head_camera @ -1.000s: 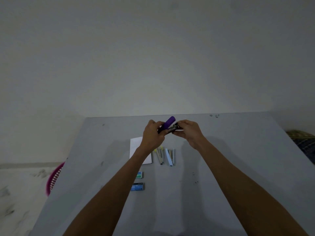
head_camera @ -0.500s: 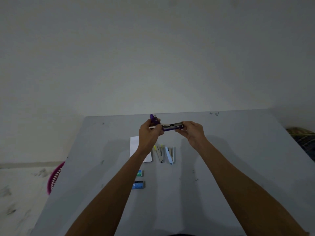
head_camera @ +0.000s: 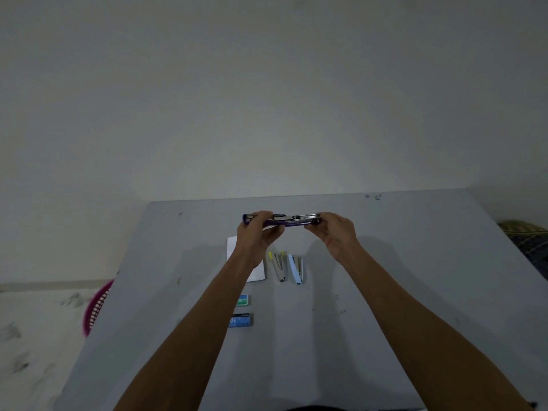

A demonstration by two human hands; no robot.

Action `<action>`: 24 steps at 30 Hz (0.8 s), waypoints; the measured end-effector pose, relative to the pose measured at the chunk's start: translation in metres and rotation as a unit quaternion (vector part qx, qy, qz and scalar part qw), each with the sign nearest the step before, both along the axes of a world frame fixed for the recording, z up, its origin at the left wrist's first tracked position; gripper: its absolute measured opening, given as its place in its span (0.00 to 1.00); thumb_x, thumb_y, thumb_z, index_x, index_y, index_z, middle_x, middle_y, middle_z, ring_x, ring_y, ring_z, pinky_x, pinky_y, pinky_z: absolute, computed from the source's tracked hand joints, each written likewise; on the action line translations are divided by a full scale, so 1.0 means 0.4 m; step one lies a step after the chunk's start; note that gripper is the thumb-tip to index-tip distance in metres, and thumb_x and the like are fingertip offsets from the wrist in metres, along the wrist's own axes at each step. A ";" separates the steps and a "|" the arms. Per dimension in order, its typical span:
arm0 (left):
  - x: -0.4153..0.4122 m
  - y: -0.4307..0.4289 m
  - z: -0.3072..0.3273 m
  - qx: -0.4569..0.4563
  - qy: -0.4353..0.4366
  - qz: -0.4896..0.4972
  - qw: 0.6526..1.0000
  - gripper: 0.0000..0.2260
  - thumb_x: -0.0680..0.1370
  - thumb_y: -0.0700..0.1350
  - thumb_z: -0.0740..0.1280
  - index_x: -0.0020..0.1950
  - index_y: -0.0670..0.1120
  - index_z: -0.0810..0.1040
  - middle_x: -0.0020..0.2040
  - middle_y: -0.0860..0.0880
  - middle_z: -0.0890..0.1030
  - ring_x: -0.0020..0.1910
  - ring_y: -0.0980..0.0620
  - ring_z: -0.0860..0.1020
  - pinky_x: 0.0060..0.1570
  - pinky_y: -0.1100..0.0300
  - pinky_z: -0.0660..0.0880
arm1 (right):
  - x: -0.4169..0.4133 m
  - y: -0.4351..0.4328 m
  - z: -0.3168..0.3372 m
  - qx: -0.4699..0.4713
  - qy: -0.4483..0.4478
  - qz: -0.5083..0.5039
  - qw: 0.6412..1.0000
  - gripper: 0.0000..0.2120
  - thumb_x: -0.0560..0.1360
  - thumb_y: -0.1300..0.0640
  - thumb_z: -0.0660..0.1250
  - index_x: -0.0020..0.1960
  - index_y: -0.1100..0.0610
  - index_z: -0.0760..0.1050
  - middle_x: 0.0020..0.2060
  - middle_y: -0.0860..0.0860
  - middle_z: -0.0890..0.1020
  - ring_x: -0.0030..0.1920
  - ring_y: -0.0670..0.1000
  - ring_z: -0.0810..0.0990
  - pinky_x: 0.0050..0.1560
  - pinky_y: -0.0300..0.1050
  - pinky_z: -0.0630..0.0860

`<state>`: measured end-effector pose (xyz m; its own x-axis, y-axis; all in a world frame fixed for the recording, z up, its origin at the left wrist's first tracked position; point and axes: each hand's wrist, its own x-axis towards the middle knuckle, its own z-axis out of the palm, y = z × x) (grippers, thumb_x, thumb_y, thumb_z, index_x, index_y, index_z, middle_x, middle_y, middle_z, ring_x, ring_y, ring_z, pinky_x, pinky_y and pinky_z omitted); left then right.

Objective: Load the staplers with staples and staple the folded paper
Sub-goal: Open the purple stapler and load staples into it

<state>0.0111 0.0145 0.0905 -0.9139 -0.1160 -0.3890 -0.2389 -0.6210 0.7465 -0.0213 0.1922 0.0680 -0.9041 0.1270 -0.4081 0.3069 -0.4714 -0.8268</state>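
Observation:
A purple stapler is spread flat open above the grey table, its metal staple channel facing up. My left hand grips its left end and my right hand grips its right end. Below the hands lie a yellow stapler and a light blue stapler, both hinged open. The white folded paper lies left of them, partly hidden by my left forearm. Two staple boxes sit nearer to me: a green one and a blue one.
A pink plastic basket stands on the floor off the table's left edge. A dark checked cloth lies beyond the right edge. A plain wall rises behind the table's far edge.
The purple stapler's top was swung from raised to fully flat, and both hands spread apart along it and rose slightly.

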 end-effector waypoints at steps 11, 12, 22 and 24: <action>-0.025 -0.022 -0.023 -0.692 0.063 -0.123 0.709 0.19 0.76 0.57 0.65 0.62 0.47 0.75 0.56 0.48 0.81 0.54 0.48 0.79 0.55 0.53 0.74 | -0.001 0.022 -0.008 0.097 0.038 0.035 0.994 0.07 0.77 0.67 0.63 0.44 0.68 0.77 0.43 0.63 0.79 0.46 0.59 0.82 0.48 0.51 0.83; -0.031 -0.013 -0.018 -0.704 0.059 -0.180 0.685 0.20 0.76 0.59 0.63 0.61 0.47 0.76 0.54 0.48 0.82 0.52 0.48 0.79 0.52 0.54 0.75 | 0.000 0.018 -0.007 0.093 0.041 0.041 0.994 0.07 0.77 0.67 0.63 0.44 0.68 0.77 0.44 0.63 0.79 0.47 0.59 0.82 0.48 0.52 0.83; -0.023 0.025 -0.039 -0.586 0.081 -0.240 0.769 0.13 0.75 0.53 0.68 0.51 0.45 0.81 0.43 0.45 0.84 0.36 0.51 0.77 0.43 0.54 0.77 | 0.016 0.025 0.003 0.012 0.049 0.083 0.995 0.08 0.79 0.64 0.63 0.52 0.67 0.78 0.47 0.63 0.81 0.52 0.64 0.82 0.53 0.55 0.81; -0.012 0.034 -0.035 -0.558 0.074 -0.233 0.793 0.13 0.75 0.53 0.69 0.51 0.44 0.81 0.43 0.44 0.83 0.34 0.51 0.77 0.41 0.54 0.77 | 0.018 0.020 0.000 -0.005 0.033 0.063 0.997 0.09 0.79 0.61 0.63 0.54 0.64 0.78 0.48 0.62 0.82 0.49 0.62 0.82 0.52 0.54 0.81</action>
<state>0.0061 0.0283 0.0764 -0.9849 0.0516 -0.1652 -0.1057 0.5765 0.8102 -0.0141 0.2003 0.0679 -0.9379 0.0081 -0.3469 0.3080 -0.4408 -0.8431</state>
